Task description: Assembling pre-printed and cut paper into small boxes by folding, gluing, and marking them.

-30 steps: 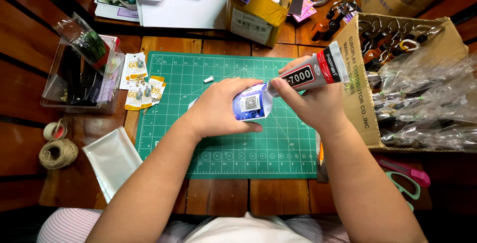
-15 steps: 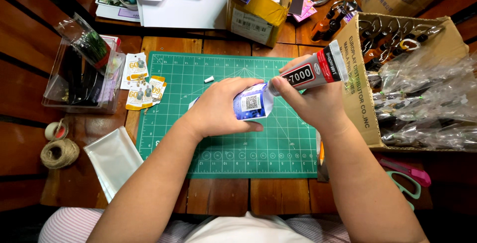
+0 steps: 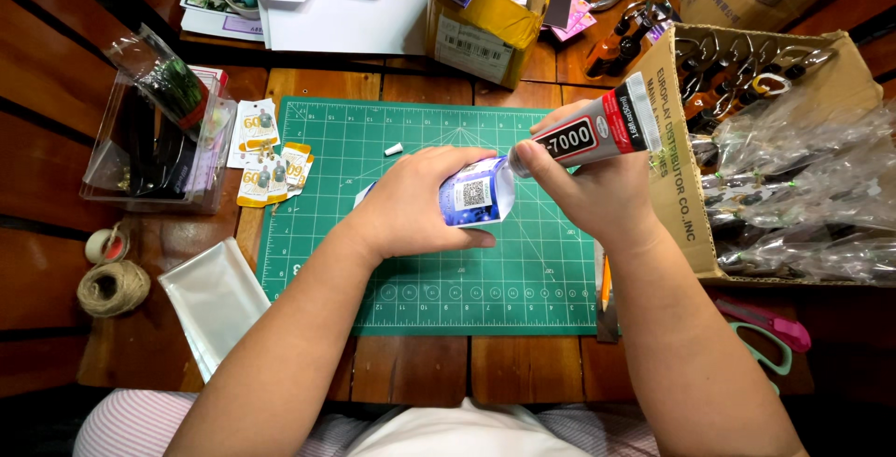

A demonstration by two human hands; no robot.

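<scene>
A green cutting mat (image 3: 429, 224) is lying on a wooden table (image 3: 411, 368). A tiny white cap (image 3: 393, 150) is sitting on the mat, just above the hands. Small yellow packets (image 3: 266, 163) are lying at the mat's left edge, and a clear plastic box (image 3: 154, 140) is standing further left. A ball of twine (image 3: 113, 287) and a clear plastic bag (image 3: 217, 298) are lying near the left arm. A cardboard box (image 3: 737, 158) full of clips and shiny bags is sitting on the right, close to the right hand. Pink and green scissors (image 3: 770, 336) are lying below it.

The left hand (image 3: 411, 210) is curling around a small blue and white card packet (image 3: 476, 194), holding it just over the middle of the mat. The right hand (image 3: 597, 191) is squeezing a glue tube (image 3: 593, 132), tilting it so the tip is touching the packet's top edge. Both hands are meeting there, thumbs close together.
</scene>
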